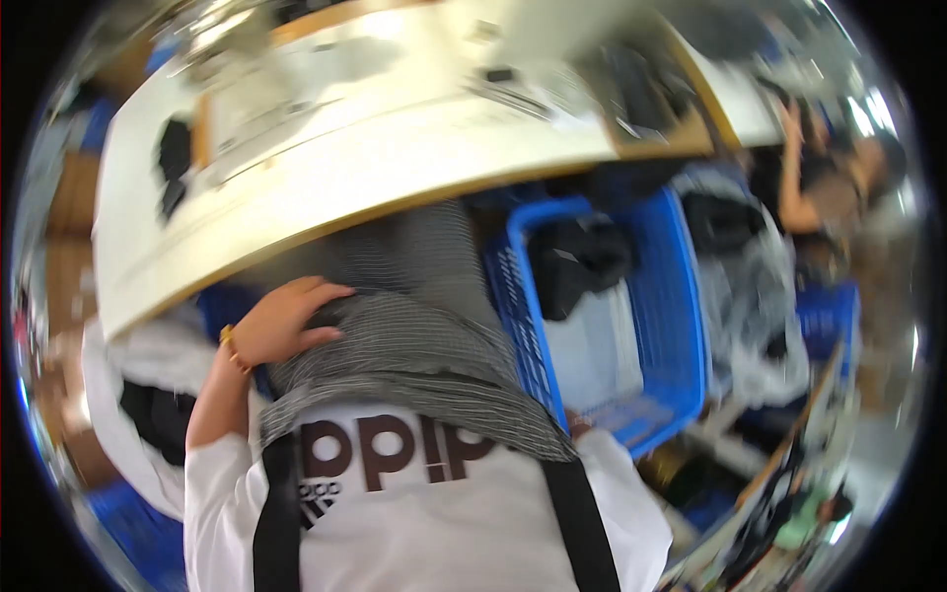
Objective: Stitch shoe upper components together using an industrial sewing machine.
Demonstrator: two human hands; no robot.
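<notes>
Behind and above everything runs a long pale desk [326,187] with a yellow edge, papers and dark small things on it, all bent by the lens; under its edge stands a blue plastic basket [681,296] with dark and light clothes inside.

From the head view, my left hand [281,321] lies flat on a grey striped cloth [414,355]; the fingers are spread and curl over its upper left corner, so this grip is apart and pressing, not clamped. The cloth lies in front of my chest, its long side going from my left hand toward the basket on my right; the left hand is clearly the nearer one.

My right hand is hidden under the cloth's lower right edge, near the basket; I cannot tell its grip. Another person's raised arm [794,168] shows far right, blurred.
</notes>
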